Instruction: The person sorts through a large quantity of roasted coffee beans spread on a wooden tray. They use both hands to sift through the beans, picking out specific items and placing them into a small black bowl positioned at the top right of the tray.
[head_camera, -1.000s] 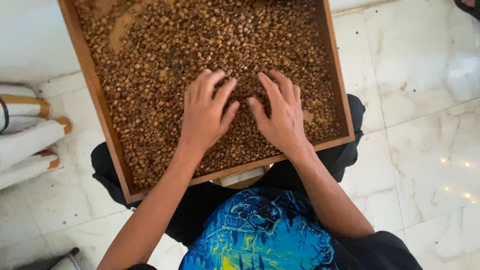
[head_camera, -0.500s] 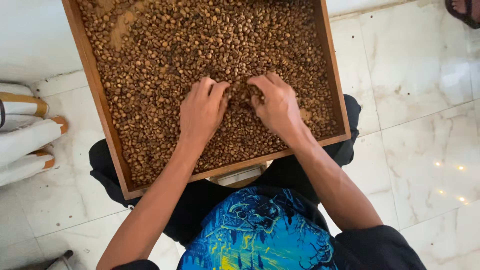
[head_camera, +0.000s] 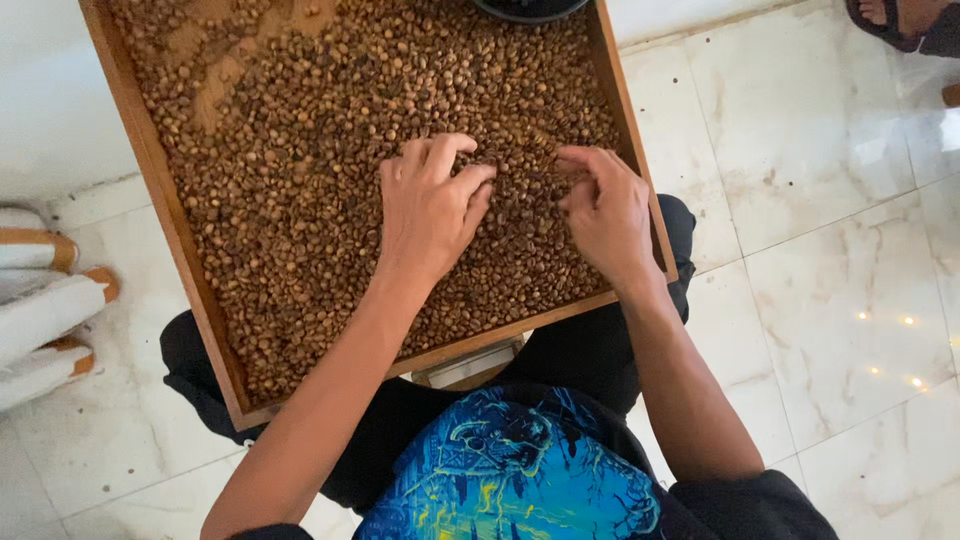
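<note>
I see my left hand (head_camera: 428, 205) and right hand (head_camera: 606, 213) resting on the brown beans (head_camera: 300, 200) filling the wooden tray (head_camera: 160, 200), fingers (head_camera: 470, 195) curled loosely, pinching nothing I can make out.

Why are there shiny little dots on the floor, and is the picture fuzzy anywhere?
In the head view, the bright dots are lights reflecting off the glossy tiled floor; the beans in the wooden tray look sharp and evenly lit; the left hand and right hand are sharp too, casting only soft shadows on the beans.
</note>
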